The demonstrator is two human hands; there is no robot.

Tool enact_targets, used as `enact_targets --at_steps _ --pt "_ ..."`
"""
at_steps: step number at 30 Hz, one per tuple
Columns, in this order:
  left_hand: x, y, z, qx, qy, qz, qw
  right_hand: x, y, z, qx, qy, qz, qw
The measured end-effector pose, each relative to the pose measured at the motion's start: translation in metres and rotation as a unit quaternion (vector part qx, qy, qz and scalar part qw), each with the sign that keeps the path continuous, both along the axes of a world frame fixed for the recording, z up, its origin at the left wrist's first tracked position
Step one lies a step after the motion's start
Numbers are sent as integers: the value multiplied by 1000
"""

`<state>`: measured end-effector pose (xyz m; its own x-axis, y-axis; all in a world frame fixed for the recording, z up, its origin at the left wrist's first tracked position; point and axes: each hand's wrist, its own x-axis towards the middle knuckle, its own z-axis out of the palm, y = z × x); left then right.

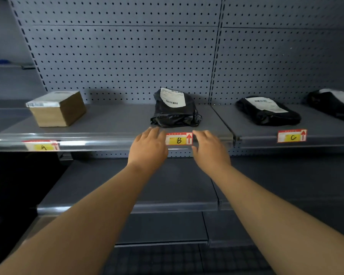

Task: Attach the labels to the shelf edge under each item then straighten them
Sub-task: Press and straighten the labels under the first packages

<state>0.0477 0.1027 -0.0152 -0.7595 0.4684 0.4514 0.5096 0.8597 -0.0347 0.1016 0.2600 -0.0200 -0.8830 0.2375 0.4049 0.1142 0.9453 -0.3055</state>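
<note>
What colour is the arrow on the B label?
Red, pointing up, at the right end of the B label; seen in the head view.

Head view, facing the shelf [107, 135] front (close), angled slightly downward

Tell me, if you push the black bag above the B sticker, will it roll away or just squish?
The black bag would probably squish: its plastic looks crinkled and slumped, so it is likely soft. Rolling seems unlikely, since it sits lumpy and flat-bottomed on the shelf. The shiny plastic might slide a bit on that smooth surface.
</note>
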Motion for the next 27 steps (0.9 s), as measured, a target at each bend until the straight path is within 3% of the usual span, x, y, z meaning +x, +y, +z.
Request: enact_targets --at_steps 27 --pt "-16 1 -5 63 -20 -18 998 -8 -1 -6 16 19 -5 1000"
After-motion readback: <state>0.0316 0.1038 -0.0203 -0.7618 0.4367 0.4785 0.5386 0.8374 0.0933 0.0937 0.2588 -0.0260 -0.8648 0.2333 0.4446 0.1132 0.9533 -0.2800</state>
